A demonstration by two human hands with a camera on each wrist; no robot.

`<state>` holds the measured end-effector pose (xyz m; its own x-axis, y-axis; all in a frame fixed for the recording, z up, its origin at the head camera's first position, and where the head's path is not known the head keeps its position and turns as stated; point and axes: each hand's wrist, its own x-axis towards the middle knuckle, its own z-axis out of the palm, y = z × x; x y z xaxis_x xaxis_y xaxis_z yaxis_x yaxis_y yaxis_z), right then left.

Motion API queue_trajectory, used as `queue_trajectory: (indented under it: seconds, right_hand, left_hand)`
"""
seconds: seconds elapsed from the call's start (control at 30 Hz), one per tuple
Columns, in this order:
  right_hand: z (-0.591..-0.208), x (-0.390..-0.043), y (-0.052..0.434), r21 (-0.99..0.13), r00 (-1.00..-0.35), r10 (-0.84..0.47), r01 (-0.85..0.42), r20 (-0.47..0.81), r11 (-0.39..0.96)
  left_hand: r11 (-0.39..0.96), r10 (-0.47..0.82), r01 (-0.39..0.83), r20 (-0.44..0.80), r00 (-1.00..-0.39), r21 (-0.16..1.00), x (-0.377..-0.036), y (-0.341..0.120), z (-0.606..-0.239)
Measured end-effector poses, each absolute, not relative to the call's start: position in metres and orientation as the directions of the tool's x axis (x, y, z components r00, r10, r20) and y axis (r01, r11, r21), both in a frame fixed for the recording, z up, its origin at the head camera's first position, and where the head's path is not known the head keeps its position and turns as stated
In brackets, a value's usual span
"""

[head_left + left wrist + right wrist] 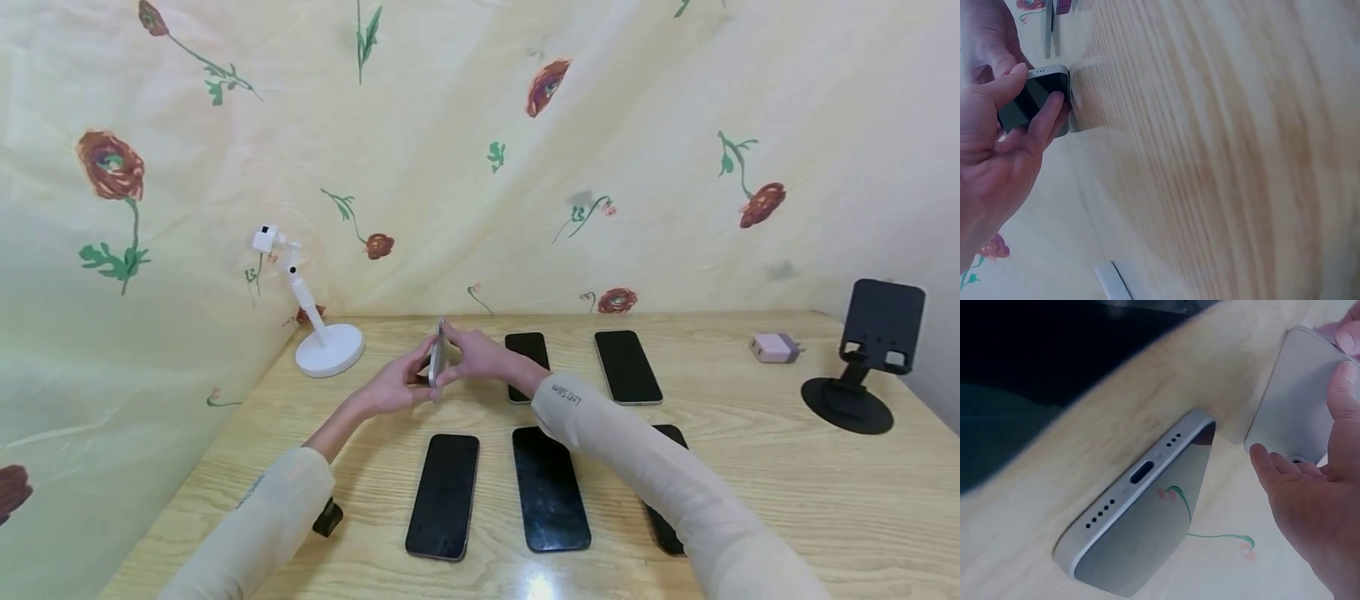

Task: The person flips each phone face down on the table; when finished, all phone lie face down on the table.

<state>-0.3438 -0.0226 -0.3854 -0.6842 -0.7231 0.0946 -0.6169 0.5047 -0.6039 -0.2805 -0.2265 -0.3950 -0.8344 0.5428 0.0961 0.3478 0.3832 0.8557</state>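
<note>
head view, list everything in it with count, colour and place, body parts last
cloth: 1, cream with red flowers and green leaves, behind and at left
table: 1, pale wood, lower part
white stand: 1, white, back left
black stand: 1, black, far right
charger: 1, pink and grey, back right
back phones: 2, black, flat, right of centre
front phones: 3, black, flat, nearer row, rightmost partly covered
held phone: 1, silvery, on edge, left of the back phones
small item: 1, black, front left, unclear what
sleeves: 2, off-white, from bottom edge
left grip: 1, bare, on held phone
right grip: 1, bare, on held phone
</note>
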Motion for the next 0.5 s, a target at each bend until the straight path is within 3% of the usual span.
queue_trajectory:
  seconds: [0.5]
  right_hand:
    - [-0.393,-0.338,-0.034,-0.577,-0.698,-0.711,-0.615,0.081,0.538]
  left_hand:
    - [0.332,0.472,0.242,0.062,-0.879,0.912,-0.277,-0.232,-0.400]
